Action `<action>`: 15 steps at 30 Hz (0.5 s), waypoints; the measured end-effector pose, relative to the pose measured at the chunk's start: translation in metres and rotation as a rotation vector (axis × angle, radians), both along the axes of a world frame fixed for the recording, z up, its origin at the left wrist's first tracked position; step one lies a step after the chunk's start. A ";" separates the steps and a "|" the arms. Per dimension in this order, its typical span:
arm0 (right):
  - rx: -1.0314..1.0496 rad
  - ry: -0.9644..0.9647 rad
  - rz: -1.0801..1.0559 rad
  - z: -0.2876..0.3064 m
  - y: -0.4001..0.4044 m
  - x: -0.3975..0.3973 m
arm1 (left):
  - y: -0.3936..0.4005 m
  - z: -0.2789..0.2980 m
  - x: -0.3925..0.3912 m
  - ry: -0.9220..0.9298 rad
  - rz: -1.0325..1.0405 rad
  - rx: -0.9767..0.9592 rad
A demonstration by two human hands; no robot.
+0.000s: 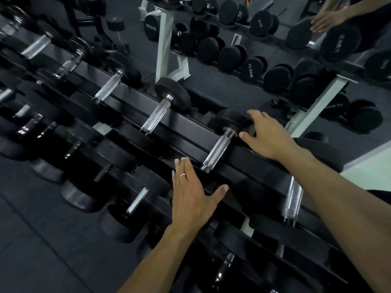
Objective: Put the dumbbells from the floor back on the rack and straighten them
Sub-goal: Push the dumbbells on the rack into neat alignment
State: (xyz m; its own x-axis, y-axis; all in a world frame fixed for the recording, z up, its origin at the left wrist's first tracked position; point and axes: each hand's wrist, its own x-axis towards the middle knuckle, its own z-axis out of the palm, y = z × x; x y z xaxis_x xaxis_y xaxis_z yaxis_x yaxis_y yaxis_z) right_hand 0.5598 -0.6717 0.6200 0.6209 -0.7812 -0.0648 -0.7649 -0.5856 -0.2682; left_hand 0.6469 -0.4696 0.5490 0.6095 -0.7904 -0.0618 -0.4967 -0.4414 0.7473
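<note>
- At the far left, blurred dumbbells (40, 46) are lying in rows across the dark rack (190, 125), their chrome handles pointing toward the viewer.
- Left of centre, the dark floor (31, 240) is showing below the rack's lower tiers.
- In the middle, the left hand (193, 197) is resting flat on the near black head of one dumbbell (220, 149) on the top tier, fingers spread wide and gripping nothing; a ring (183, 175) is sitting on one finger.
- Just right of it, the right hand (267, 136) is reaching over the same dumbbell's far head, fingers loosely curved against the rubber, thumb near the handle collar, not closed around it.
- Behind the rack, a mirror (232, 87) is reflecting more dumbbells on a white-framed rack.
- At the far right, another chrome handle (293, 197) is lying on the rack beside the right forearm.
</note>
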 end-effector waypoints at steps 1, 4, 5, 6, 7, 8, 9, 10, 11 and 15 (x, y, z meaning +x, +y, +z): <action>-0.030 0.011 0.015 0.003 0.002 -0.006 | 0.001 0.003 -0.006 -0.015 -0.027 -0.036; -0.068 0.036 0.004 0.013 0.009 -0.026 | -0.001 0.005 -0.025 -0.106 -0.116 -0.102; -0.068 0.050 -0.011 0.015 0.011 -0.033 | -0.002 0.005 -0.031 -0.113 -0.139 -0.113; -0.068 0.067 -0.025 0.016 0.012 -0.041 | -0.002 0.006 -0.037 -0.108 -0.162 -0.116; -0.067 0.084 -0.042 0.017 0.013 -0.049 | -0.001 0.007 -0.043 -0.103 -0.188 -0.118; -0.077 0.096 -0.061 0.020 0.013 -0.057 | 0.001 0.007 -0.050 -0.095 -0.214 -0.118; -0.099 0.104 -0.082 0.022 0.014 -0.066 | 0.003 0.007 -0.057 -0.077 -0.242 -0.111; -0.125 0.110 -0.103 0.025 0.013 -0.075 | 0.004 0.006 -0.064 -0.053 -0.273 -0.094; -0.137 0.112 -0.127 0.027 0.013 -0.084 | 0.005 0.004 -0.071 -0.029 -0.299 -0.070; -0.073 0.080 -0.203 0.031 0.006 -0.120 | 0.005 0.000 -0.100 0.069 -0.318 0.013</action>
State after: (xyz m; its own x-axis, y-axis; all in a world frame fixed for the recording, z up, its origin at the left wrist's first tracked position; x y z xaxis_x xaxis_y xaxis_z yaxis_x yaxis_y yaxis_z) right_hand 0.4399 -0.6662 0.6511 0.4454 -0.8941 -0.0467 -0.8863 -0.4329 -0.1644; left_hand 0.5469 -0.4648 0.5493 0.3266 -0.9393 -0.1053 -0.5596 -0.2819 0.7793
